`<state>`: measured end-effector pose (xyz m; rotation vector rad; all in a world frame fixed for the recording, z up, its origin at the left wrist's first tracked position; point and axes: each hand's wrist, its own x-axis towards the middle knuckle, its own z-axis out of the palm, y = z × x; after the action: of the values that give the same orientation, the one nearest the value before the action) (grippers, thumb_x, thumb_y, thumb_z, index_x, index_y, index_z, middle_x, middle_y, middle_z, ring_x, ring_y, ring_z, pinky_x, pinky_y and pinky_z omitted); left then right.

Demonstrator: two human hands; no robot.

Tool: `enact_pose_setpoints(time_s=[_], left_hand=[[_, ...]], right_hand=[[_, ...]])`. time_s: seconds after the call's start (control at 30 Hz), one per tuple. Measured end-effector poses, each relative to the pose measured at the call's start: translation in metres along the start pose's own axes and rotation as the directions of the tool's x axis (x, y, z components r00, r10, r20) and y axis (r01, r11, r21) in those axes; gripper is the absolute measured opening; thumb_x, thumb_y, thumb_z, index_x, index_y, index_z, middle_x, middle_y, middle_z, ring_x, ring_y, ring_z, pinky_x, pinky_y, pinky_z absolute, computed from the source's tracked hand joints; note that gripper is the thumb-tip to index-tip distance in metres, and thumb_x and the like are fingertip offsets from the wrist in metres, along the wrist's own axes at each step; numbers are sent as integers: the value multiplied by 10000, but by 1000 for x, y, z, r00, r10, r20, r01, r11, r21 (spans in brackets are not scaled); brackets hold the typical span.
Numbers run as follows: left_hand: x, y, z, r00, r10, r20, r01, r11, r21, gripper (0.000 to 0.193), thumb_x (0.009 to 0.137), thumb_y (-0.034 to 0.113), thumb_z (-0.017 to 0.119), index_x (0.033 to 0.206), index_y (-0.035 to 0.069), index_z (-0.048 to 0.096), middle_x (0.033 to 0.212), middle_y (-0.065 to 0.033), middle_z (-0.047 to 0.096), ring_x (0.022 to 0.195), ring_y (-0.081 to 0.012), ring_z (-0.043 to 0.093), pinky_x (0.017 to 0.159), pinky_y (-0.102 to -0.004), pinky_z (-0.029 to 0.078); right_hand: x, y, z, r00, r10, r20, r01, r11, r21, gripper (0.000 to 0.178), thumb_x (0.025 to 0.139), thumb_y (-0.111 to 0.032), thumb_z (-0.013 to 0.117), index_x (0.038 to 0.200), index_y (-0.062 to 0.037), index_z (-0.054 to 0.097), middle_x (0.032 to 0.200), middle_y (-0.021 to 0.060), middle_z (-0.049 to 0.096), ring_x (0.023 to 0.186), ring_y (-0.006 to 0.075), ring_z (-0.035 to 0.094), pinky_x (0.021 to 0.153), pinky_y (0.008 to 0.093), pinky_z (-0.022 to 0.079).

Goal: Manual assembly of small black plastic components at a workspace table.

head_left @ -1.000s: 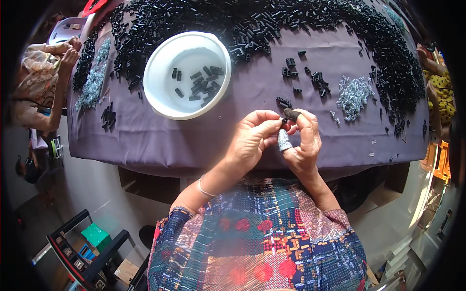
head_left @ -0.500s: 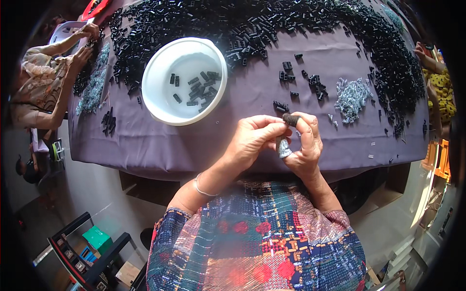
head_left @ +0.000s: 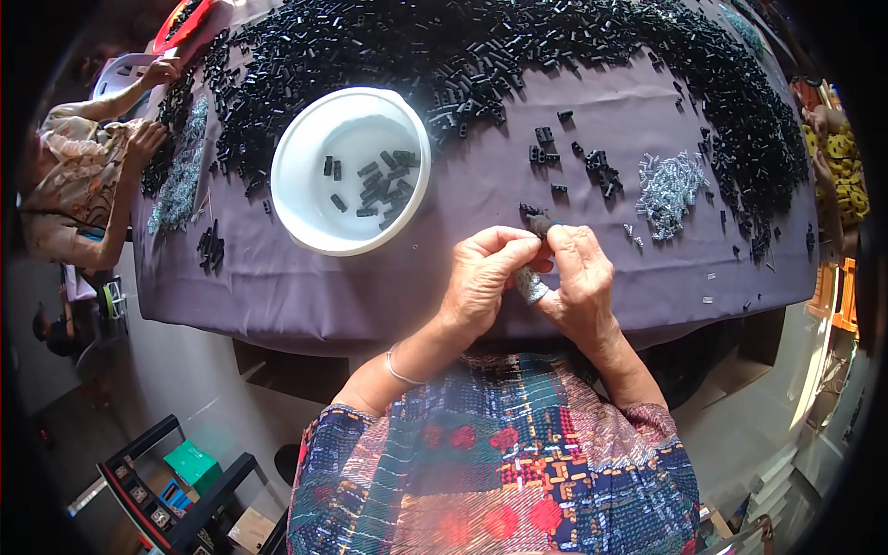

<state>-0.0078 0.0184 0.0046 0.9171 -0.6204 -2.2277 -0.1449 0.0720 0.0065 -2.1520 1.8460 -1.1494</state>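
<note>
My left hand (head_left: pixel 479 277) is closed in a pinch, its thumb and forefinger meeting the fingers of my right hand (head_left: pixel 578 277) above the near part of the table. A small black plastic piece (head_left: pixel 541 227) shows at the fingertips, partly hidden by them. My right hand is curled around the same spot; its thumb wears a silvery-grey wrap (head_left: pixel 531 285), and a dark cover sits on a fingertip. Right of the hands lies a pile of small shiny silver metal parts (head_left: pixel 671 190). Several loose black pieces (head_left: pixel 603 171) are scattered beyond my fingers.
A white round bowl (head_left: pixel 289 222) with several black pieces in it stands left of my hands. A long heap of black pieces (head_left: pixel 370 46) spans the far side of the purple-grey cloth (head_left: pixel 370 301). Other people's hands (head_left: pixel 145 141) work at the left edge; another person (head_left: pixel 832 157) sits at right.
My right fingers have drawn in toward the left fingertips, and the dark-covered fingertip has turned away from me. The left-hand person's hands have moved apart. The whole view has shifted slightly.
</note>
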Motion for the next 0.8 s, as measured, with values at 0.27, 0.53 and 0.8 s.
enact_pose_setpoints(time_s=[0.27, 0.53, 0.8], left_hand=[[0, -3, -5, 999, 39, 23, -40, 997, 68, 114, 877, 109, 663, 906, -1, 664, 826, -72, 681, 750, -129, 645, 685, -247, 519], [-5, 2, -14, 999, -41, 35, 36, 992, 118, 214, 954, 207, 552, 992, 12, 632, 900, -50, 657, 792, -98, 628, 669, -264, 543], [-4, -1, -14, 996, -33, 77, 19, 985, 171, 198, 956, 181, 555, 980, 0, 632, 853, -37, 643, 750, -85, 613, 661, -263, 536]], right_hand=[[0, 3, 0, 998, -54, 28, 56, 997, -52, 498, 616, -161, 766, 1013, 62, 565, 835, 156, 588, 706, 304, 593, 586, 381, 509], [4, 19, -4, 990, -132, -41, 132, 991, -8, 483, 616, -243, 791, 937, 56, 590, 748, 127, 574, 636, 278, 570, 542, 362, 482], [1, 22, -4, 993, -118, -30, 118, 993, 17, 473, 618, -261, 793, 907, 51, 586, 701, 112, 541, 596, 262, 546, 517, 350, 459]])
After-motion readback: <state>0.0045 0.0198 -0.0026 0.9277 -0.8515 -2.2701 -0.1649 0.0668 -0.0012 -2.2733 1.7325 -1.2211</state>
